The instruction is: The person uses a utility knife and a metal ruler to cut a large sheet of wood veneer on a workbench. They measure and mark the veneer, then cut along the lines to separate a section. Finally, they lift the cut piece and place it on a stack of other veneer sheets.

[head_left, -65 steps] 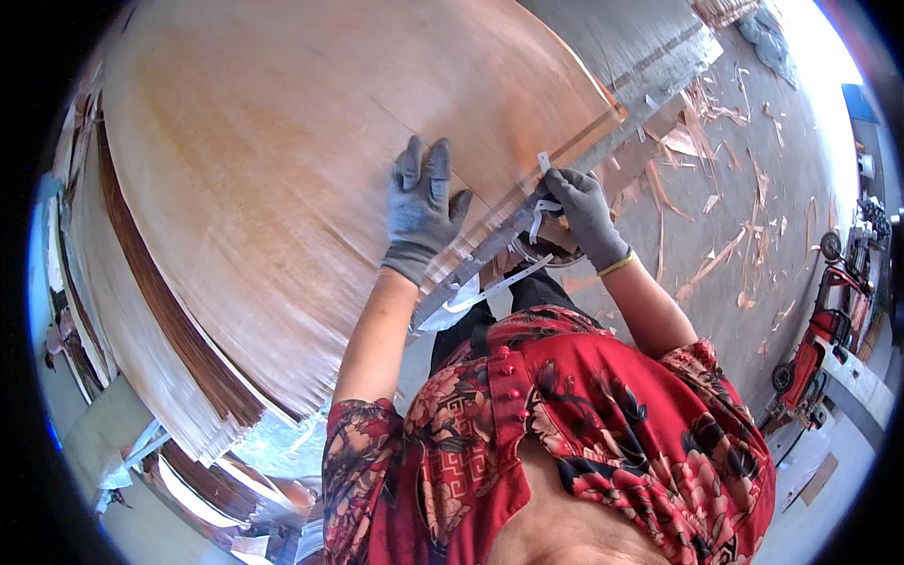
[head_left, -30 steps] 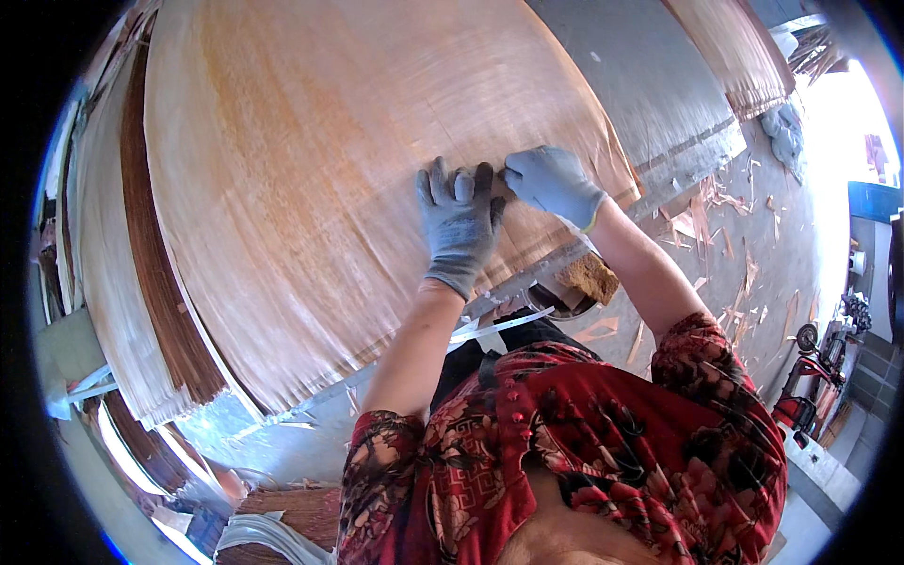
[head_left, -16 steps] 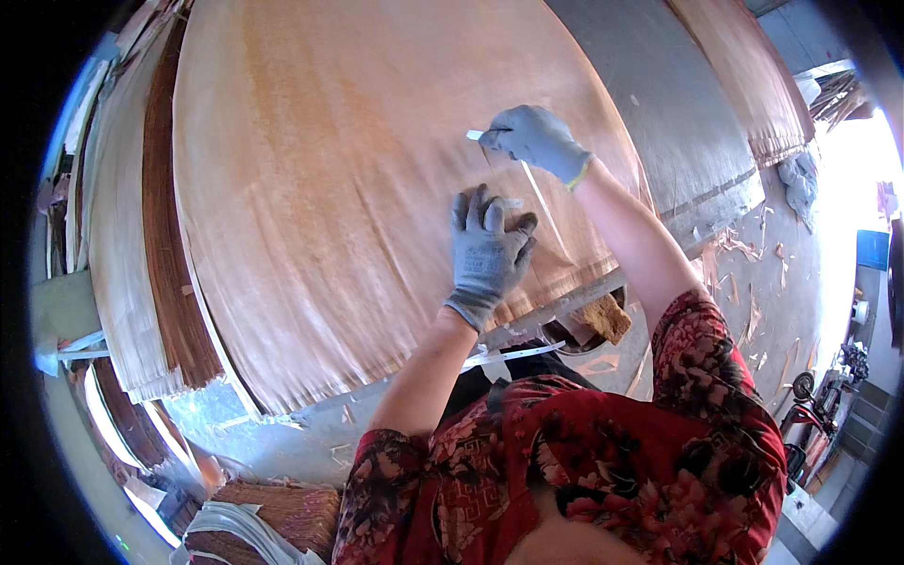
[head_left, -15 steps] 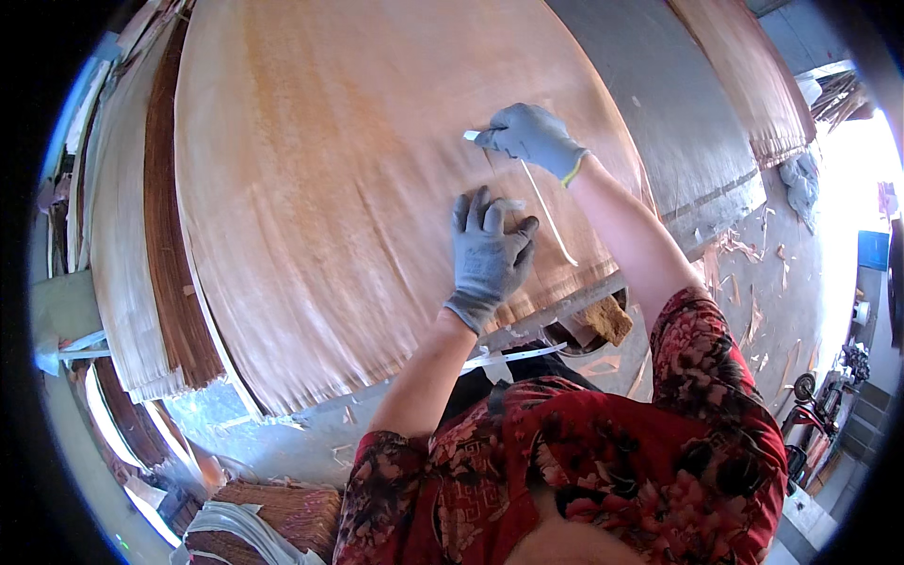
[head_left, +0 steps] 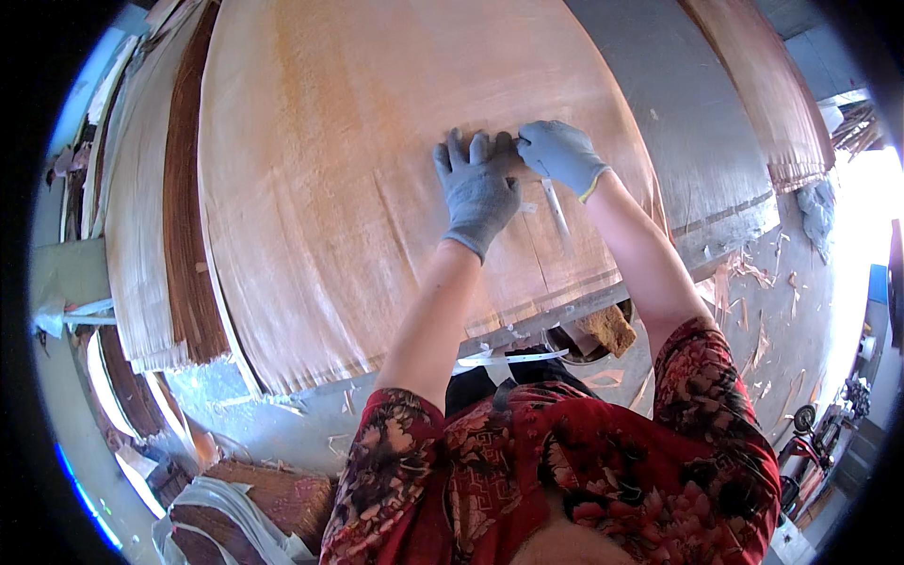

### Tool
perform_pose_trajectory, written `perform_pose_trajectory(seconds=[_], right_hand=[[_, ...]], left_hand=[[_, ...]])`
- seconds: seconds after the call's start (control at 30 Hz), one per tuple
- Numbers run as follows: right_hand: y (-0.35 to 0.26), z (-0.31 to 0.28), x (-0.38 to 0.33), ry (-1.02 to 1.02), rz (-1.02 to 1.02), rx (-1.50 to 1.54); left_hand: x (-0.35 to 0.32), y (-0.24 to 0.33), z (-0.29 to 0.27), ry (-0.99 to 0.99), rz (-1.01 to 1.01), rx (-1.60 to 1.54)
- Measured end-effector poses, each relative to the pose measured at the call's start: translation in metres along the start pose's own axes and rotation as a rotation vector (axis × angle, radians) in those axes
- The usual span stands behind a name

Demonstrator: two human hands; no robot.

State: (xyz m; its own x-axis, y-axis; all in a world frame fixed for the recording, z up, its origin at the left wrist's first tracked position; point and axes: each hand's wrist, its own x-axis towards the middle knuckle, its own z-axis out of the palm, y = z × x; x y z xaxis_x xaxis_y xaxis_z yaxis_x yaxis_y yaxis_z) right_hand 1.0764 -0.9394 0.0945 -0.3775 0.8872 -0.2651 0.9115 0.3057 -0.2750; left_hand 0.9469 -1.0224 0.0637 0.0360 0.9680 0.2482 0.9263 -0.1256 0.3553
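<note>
At 9 o'clock, a stack of veneer sheets [head_left: 151, 245], thin, pale and dark brown layers with edges fanned, lies beside the big sheet. At 7 o'clock, a heap of curled veneer offcuts [head_left: 245, 508], brown and whitish, on the floor; no real container visible, only a round dark rim [head_left: 574, 347] under the table edge near 5 o'clock with a rough brown block [head_left: 607, 328] beside it, contents cannot be told. Center, from 10 to 2 o'clock: large veneer sheet [head_left: 358, 160], reddish-tan, fine straight grain, smooth, edges bowed by the lens, lying flat on a grey table [head_left: 697, 141]. Left hand [head_left: 477, 188], grey knit glove, fingers spread and flat, palm pressing on the veneer sheet just above center. Right hand [head_left: 560, 153], same grey glove, curled closed, touching the left hand's fingertips at 1 o'clock; it appears to pinch a narrow pale strip [head_left: 556, 209] that runs down the sheet toward 5 o'clock, though the exact grip is hidden by the glove. White thin strip [head_left: 508, 358] lies at the table's near edge, 6 o'clock. Right side, 3 to 4 o'clock: wood scraps [head_left: 753, 282] scattered on the grey floor, splintery and light. Another veneer sheet [head_left: 753, 85] at 1 o'clock, well apart.
</note>
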Motion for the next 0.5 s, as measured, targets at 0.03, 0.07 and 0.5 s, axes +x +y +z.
perform_pose_trajectory(seconds=[0.03,0.07,0.5], right_hand=[[-0.001,0.005,-0.004,0.009,-0.033,0.015],[0.001,0.01,-0.011,0.028,-0.034,0.053],[-0.012,-0.075,-0.122,0.581,-0.364,0.806]], left_hand=[[-0.001,-0.001,-0.001,-0.007,-0.018,0.011],[-0.001,-0.001,-0.002,-0.012,-0.04,0.022],[-0.029,-0.019,0.009,-0.06,0.074,-0.178]])
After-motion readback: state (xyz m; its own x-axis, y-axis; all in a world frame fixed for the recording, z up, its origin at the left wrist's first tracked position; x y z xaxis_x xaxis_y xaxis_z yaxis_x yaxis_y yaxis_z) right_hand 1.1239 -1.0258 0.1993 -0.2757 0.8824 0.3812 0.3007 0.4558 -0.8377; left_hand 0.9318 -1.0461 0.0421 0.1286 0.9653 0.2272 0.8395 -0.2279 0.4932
